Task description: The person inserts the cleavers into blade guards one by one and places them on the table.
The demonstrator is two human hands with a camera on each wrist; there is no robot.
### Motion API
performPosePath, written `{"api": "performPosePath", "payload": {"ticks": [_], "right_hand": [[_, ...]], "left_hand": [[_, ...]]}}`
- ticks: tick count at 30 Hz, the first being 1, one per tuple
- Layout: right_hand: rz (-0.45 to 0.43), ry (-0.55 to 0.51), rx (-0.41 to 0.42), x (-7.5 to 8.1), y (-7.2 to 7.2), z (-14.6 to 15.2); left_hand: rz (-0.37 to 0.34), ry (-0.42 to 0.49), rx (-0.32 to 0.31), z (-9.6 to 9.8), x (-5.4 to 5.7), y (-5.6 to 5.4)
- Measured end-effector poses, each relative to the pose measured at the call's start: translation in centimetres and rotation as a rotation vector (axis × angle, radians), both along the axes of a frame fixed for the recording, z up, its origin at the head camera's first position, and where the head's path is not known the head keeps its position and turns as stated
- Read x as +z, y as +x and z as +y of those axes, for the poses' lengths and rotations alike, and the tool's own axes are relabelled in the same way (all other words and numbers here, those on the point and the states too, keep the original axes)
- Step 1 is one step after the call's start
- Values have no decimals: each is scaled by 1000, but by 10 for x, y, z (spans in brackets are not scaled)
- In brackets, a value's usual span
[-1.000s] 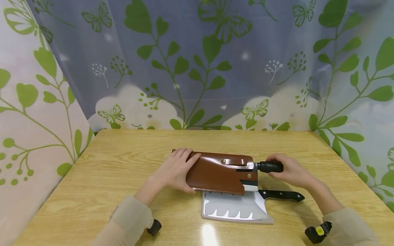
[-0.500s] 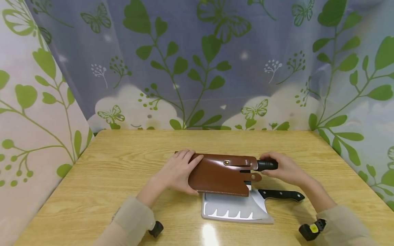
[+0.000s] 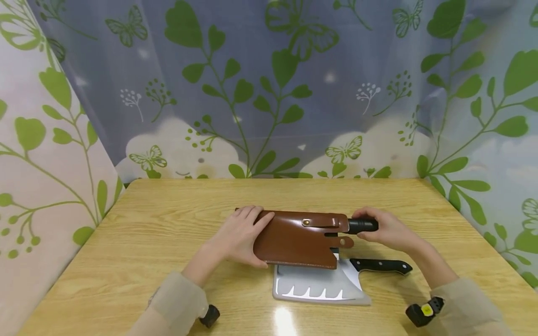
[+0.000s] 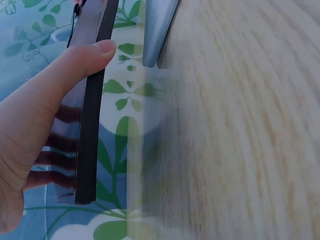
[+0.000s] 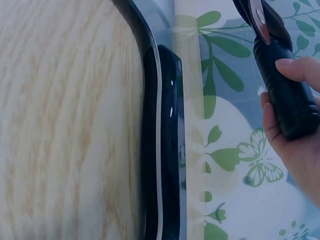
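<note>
A brown leather knife sheath (image 3: 294, 240) is held above the table, slightly tilted. My left hand (image 3: 240, 238) grips its left end, thumb on the near edge and fingers over the far side; the left wrist view shows the thumb on the sheath's dark edge (image 4: 89, 150). From the sheath's right end sticks the black handle of a cleaver (image 3: 362, 226), which my right hand (image 3: 388, 231) holds with curled fingers. Only a sliver of that blade shows at the sheath's notch; the rest is hidden inside. A strap with a snap (image 3: 346, 242) hangs unfastened.
Under and in front of the sheath, a second cleaver (image 3: 319, 284) with a black riveted handle (image 3: 382, 266) lies on the wooden table (image 3: 168, 210). Its blade is pale grey with bright tooth-shaped marks. A patterned curtain (image 3: 252, 93) stands behind the table.
My right hand has moved left, sliding the cleaver deeper into the sheath; the blade that showed at the opening is now almost covered. The second cleaver has stayed in place.
</note>
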State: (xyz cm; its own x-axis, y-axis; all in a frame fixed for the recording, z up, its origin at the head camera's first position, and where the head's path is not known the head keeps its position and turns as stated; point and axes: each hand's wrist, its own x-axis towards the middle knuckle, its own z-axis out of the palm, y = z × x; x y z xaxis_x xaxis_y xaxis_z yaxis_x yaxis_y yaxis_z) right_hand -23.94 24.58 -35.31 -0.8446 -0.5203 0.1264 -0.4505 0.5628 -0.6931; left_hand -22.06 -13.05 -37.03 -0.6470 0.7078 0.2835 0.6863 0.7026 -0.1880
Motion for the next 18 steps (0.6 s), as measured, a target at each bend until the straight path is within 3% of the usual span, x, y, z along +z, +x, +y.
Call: {"api": "performPosePath", "payload": {"ticks": [18], "right_hand": [[-67,-62,4,0,-5,-16]], "left_hand": [[44,-14,-5,2,1,1]]}}
